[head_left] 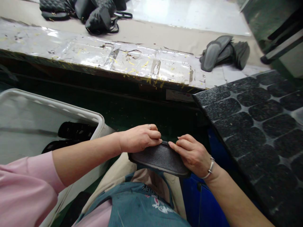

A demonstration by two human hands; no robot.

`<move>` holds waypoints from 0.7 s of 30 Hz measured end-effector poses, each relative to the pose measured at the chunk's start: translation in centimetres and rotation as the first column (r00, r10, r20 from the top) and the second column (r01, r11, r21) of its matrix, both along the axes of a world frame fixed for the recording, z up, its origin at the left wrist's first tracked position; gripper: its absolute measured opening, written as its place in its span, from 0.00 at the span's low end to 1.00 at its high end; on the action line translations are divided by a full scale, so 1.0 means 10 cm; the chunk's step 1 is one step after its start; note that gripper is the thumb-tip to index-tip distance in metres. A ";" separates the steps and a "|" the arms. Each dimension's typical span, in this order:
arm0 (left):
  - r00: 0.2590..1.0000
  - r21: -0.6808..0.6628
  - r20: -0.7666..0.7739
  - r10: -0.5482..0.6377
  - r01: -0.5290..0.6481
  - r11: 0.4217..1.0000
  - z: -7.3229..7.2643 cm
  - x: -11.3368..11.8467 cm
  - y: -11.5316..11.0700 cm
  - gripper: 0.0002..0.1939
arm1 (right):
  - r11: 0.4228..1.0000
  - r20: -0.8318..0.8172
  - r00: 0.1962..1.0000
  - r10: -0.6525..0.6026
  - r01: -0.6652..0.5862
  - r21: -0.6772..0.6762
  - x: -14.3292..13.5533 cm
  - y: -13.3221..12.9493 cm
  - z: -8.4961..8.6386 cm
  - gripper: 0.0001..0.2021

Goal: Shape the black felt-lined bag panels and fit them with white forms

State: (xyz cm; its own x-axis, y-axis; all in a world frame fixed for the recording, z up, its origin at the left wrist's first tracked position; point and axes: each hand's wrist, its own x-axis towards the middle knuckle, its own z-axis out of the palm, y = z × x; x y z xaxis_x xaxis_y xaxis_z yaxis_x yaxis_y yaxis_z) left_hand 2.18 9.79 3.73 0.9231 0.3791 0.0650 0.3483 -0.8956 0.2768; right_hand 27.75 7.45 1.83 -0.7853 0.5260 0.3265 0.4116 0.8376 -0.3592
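Both hands' fingers partly hide the grey sole-shaped piece.

The left hand and right hand grip the far edge of a grey sole above the lap, their fingertips near each other. A white bin with dark things inside stands left. Ahead, a worn table bears black bundles and piled soles; a speckled panel slants at right
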 end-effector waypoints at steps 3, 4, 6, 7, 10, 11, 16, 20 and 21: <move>0.999 0.005 0.024 -0.025 0.025 1.000 0.01 0.01 0.00 0.15 | 0.996 0.011 1.000 0.029 -0.030 0.084 -0.02 -0.01 -0.01 0.16; 0.999 0.007 0.027 -0.030 0.030 1.000 0.00 0.01 0.00 0.15 | 0.994 0.014 0.999 0.036 -0.037 0.099 -0.02 -0.01 -0.01 0.16; 0.999 0.007 0.042 -0.021 0.021 1.000 -0.01 0.01 -0.01 0.14 | 0.994 0.014 0.999 0.040 -0.041 0.099 -0.02 -0.02 -0.01 0.18; 0.999 0.004 0.053 -0.009 0.009 1.000 -0.02 0.02 -0.02 0.14 | 0.995 0.015 0.999 0.040 -0.042 0.087 -0.02 -0.02 0.00 0.19; 0.997 -0.001 0.070 0.012 -0.012 1.000 -0.03 0.03 -0.03 0.13 | 0.997 0.032 0.998 0.051 -0.052 0.048 -0.02 -0.02 0.01 0.21; 0.998 0.000 0.057 0.004 -0.004 1.000 -0.02 0.04 -0.04 0.13 | 0.997 0.041 0.998 0.056 -0.058 0.043 -0.02 -0.01 0.01 0.21; 1.000 -0.098 -0.012 -0.011 0.010 0.995 0.05 -0.01 -0.07 0.16 | 0.992 0.105 0.990 0.090 -0.098 0.074 0.00 0.02 0.00 0.19; 0.972 -0.202 0.122 0.202 -0.175 0.964 0.01 -0.14 -0.11 0.18 | 0.992 0.106 0.991 0.084 -0.093 0.088 0.02 0.03 -0.02 0.18; 0.956 -0.219 0.157 0.248 -0.211 0.953 -0.01 -0.17 -0.12 0.17 | 0.993 0.102 0.992 0.080 -0.089 0.081 0.02 0.02 -0.02 0.18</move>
